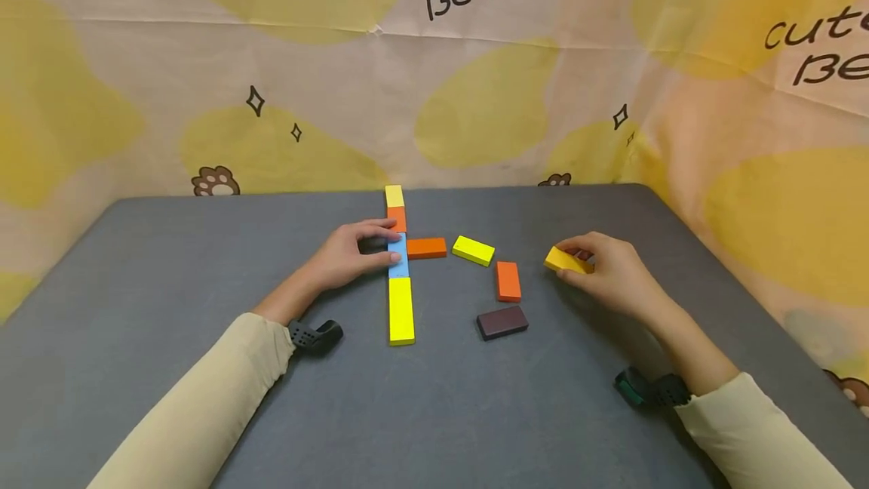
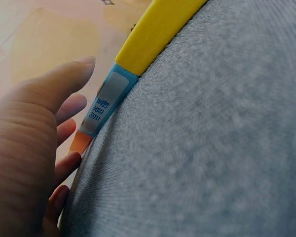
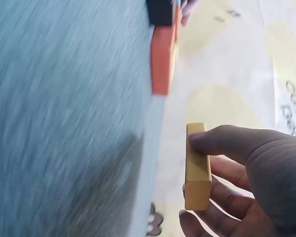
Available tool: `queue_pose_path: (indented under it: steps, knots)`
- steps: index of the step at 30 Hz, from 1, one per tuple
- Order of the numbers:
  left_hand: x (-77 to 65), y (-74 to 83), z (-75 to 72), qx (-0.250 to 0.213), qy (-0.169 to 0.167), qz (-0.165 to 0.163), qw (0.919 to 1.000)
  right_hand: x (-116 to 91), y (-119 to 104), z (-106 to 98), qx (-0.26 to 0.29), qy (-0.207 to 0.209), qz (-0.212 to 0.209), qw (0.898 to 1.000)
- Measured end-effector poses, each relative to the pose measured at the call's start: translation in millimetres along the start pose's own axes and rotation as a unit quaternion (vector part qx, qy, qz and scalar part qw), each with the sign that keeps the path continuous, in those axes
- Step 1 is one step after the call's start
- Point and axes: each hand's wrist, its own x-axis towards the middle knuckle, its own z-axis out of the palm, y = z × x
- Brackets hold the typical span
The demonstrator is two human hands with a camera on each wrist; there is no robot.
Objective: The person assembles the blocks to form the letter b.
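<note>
A column of blocks lies on the grey table: a pale yellow block (image 1: 394, 195) at the far end, then an orange block (image 1: 397, 218), a light blue block (image 1: 398, 266) with printed characters, and a bright yellow block (image 1: 401, 311). From the left, my left hand (image 1: 353, 251) has its fingertips at the blue and orange blocks, thumb and fingers spread apart. Over the table's right side, my right hand (image 1: 614, 270) pinches a golden yellow block (image 3: 198, 170) between thumb and fingers. The wrist view shows that block raised above the surface.
A darker orange block (image 1: 427, 248) extends rightward from the blue one. Curving on from it are a bright yellow block (image 1: 473, 250), an orange-red block (image 1: 508, 281) and a dark brown block (image 1: 502, 322). A printed cloth (image 1: 489, 104) hangs behind the table.
</note>
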Motion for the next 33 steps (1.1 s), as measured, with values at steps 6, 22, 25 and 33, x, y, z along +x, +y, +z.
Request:
queue_pose_path:
  steps: [6, 22, 25, 33]
  knots:
    - [-10.1, 3.7, 3.7, -0.001, 0.006, -0.002, 1.0, -1.1, -27.0, 4.5, 0.003, -0.008, -0.053, 0.999]
    - [-48.6, 30.8, 26.0, 0.039, -0.055, 0.01, 0.9977, 10.6, -100.2, 2.0, 0.028, -0.038, -0.139, 0.989]
    - [-48.3, 30.9, 25.0, 0.048, -0.055, 0.006, 0.9973, 10.6, -105.5, 7.1, 0.025, -0.048, -0.155, 0.986]
    - [-52.3, 29.1, 21.0, 0.047, -0.05, -0.017, 0.9975, 10.3, -116.7, 31.1, -0.006, -0.112, -0.213, 0.971]
